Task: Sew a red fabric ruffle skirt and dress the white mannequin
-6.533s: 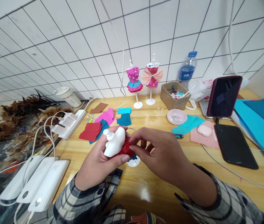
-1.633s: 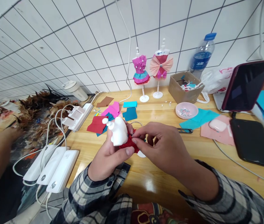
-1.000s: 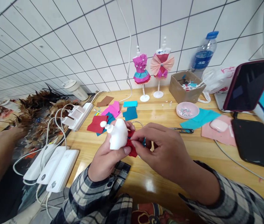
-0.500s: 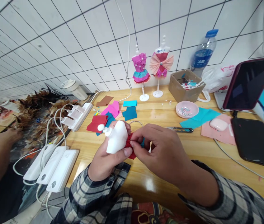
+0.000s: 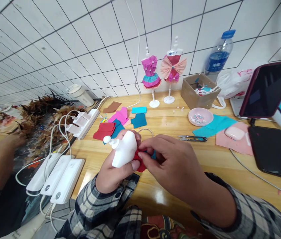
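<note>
A small white mannequin (image 5: 124, 149) lies tilted in my left hand (image 5: 113, 172), its knobbed neck pointing left. My left fingers wrap round it, the thumb pressing near its waist. Red fabric (image 5: 140, 164) covers the lower part of the mannequin, and a bit of blue shows beyond it, partly hidden. My right hand (image 5: 175, 162) is closed, thumb and forefinger pinching the red fabric at the waist. Behind the hands, red (image 5: 104, 131), magenta (image 5: 118, 115) and teal (image 5: 139, 120) fabric pieces lie on the table.
Two dressed mannequins (image 5: 151, 71) stand by the tiled wall. On the right are a cardboard box (image 5: 197, 96), a pink bead dish (image 5: 200, 121), thread snips (image 5: 192, 138) and a phone (image 5: 274, 151). White power banks (image 5: 67, 181) with cables lie left, near a co-worker's arm (image 5: 3, 159).
The mannequin has tilted slightly in my left hand. My right fingers stay pinched at the red fabric with only a slight shift. The whole view has drifted a little.
</note>
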Demonstrator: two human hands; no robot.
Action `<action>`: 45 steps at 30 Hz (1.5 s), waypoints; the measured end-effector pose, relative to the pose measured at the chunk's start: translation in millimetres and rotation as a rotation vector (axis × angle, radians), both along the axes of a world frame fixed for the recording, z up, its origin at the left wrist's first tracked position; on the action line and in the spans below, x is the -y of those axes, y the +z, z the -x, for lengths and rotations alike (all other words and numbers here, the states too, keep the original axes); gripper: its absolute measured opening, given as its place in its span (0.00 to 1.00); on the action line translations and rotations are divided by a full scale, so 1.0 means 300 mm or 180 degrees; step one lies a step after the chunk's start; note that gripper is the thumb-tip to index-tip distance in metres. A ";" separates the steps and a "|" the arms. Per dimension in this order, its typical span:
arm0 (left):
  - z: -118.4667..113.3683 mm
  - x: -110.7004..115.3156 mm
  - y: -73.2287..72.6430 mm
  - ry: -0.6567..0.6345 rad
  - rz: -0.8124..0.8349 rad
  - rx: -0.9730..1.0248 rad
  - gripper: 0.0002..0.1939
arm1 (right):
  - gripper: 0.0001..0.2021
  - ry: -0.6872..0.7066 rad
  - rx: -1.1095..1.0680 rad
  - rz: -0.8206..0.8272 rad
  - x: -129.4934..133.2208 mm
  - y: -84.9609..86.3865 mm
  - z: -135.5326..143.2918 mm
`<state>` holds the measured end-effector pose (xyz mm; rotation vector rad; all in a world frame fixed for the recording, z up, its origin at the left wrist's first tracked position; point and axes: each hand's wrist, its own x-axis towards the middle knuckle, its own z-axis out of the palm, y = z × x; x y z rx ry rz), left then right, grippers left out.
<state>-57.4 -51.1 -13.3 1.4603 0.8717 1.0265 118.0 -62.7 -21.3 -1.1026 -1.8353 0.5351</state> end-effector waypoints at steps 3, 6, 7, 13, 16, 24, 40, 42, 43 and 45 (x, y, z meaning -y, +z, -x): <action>0.008 -0.002 -0.005 -0.0025 -0.0068 -0.0055 0.21 | 0.03 -0.0024 -0.0079 0.0045 0.001 0.001 0.000; 0.010 -0.004 -0.005 -0.0147 -0.0080 -0.0022 0.22 | 0.02 0.0032 -0.0078 0.0137 0.001 0.004 -0.004; 0.010 -0.006 -0.003 -0.0171 -0.0081 -0.0017 0.22 | 0.02 0.0070 -0.0061 0.0163 0.000 0.006 -0.006; 0.023 -0.019 0.023 0.0258 -0.0688 -0.0657 0.22 | 0.02 0.0102 0.0064 0.0235 -0.009 0.018 -0.021; 0.031 -0.013 0.025 0.0351 -0.0614 -0.0635 0.23 | 0.03 0.0144 0.0064 0.0222 -0.010 0.014 -0.020; 0.016 -0.008 0.017 0.0287 -0.0666 -0.0477 0.18 | 0.04 0.0254 -0.0190 0.0221 -0.013 0.015 -0.025; 0.011 -0.003 -0.025 0.0580 -0.0665 -0.0026 0.18 | 0.03 0.0081 0.0326 0.0147 -0.003 -0.004 -0.011; 0.002 -0.005 -0.029 0.0681 -0.0751 -0.0063 0.18 | 0.04 0.0069 0.0312 0.0134 -0.003 -0.004 -0.011; -0.003 -0.006 -0.031 0.0697 -0.0775 -0.0067 0.18 | 0.05 0.0077 0.0299 0.0138 -0.003 -0.004 -0.011; -0.008 -0.007 -0.036 0.0729 -0.0836 -0.0095 0.17 | 0.05 0.0103 0.0266 0.0158 -0.004 -0.001 -0.010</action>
